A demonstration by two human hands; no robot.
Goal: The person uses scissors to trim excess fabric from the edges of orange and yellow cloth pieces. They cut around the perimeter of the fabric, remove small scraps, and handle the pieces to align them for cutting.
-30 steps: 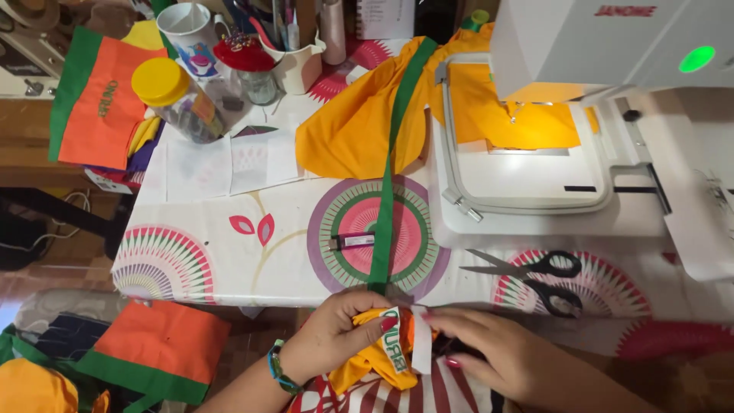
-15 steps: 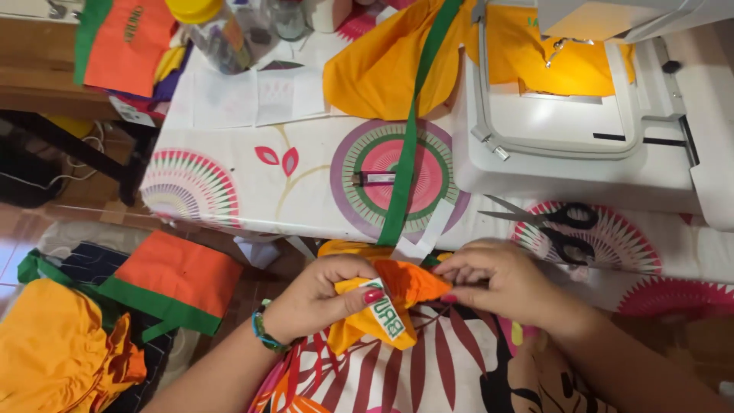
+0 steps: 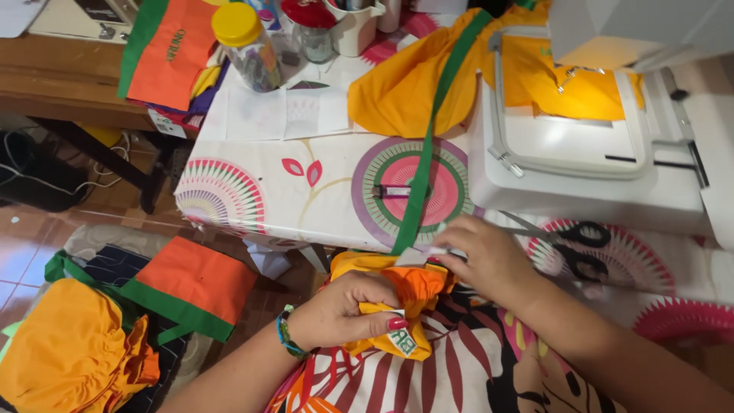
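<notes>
The left hand (image 3: 348, 310) has its grip closed around a bunched orange cloth (image 3: 405, 294), while the right hand (image 3: 489, 260) pinches the cloth's top edge by the counter (image 3: 306, 199).

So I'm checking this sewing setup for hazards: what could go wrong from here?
The black-handled scissors lie just beside the right hand, which could brush the blades. The long green fabric strip runs from the bunched orange-yellow cloth in the left hand up toward the white embroidery machine; a tug might drag the hooped fabric.
</notes>
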